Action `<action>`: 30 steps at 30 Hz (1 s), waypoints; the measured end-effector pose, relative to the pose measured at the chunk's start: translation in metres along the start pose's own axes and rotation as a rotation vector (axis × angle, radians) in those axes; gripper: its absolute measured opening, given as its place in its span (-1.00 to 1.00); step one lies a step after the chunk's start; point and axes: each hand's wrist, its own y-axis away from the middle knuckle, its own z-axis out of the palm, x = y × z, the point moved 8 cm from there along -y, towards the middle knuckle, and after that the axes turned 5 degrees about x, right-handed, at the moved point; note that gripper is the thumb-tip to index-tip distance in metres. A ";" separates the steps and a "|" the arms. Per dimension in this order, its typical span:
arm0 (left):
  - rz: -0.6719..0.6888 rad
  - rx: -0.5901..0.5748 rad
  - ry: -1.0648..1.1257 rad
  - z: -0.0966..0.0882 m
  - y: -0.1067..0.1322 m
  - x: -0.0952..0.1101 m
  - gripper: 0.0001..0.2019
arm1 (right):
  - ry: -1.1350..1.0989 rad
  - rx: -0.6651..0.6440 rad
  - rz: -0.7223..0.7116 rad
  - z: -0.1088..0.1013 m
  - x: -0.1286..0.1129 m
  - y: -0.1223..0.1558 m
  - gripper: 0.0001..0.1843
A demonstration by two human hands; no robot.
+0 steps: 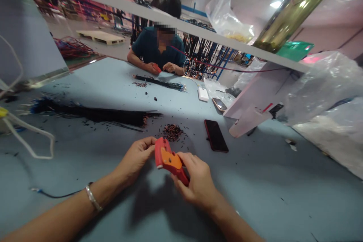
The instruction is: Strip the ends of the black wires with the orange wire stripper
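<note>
My right hand [198,179] is closed round the handles of a red and orange wire stripper [168,157], held just above the blue table [255,196]. My left hand [137,157] is pinched at the tool's head, fingertips together at its left side; what they hold is too small to make out. A small heap of stripped wire scraps [172,132] lies just beyond the tool. A long bundle of black wires [96,114] lies across the table to the left of the scraps.
A dark phone [216,135] lies right of the scraps. Farther off are a second phone [219,104] and a white box [203,94]. A person [159,51] sits across the table with another wire bundle [161,82]. Plastic bags [326,113] crowd the right side; white cables [25,136] lie at left.
</note>
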 end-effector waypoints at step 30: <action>0.001 -0.122 -0.016 0.020 0.005 -0.003 -0.84 | 0.364 0.043 -0.083 0.015 0.016 -0.006 -0.71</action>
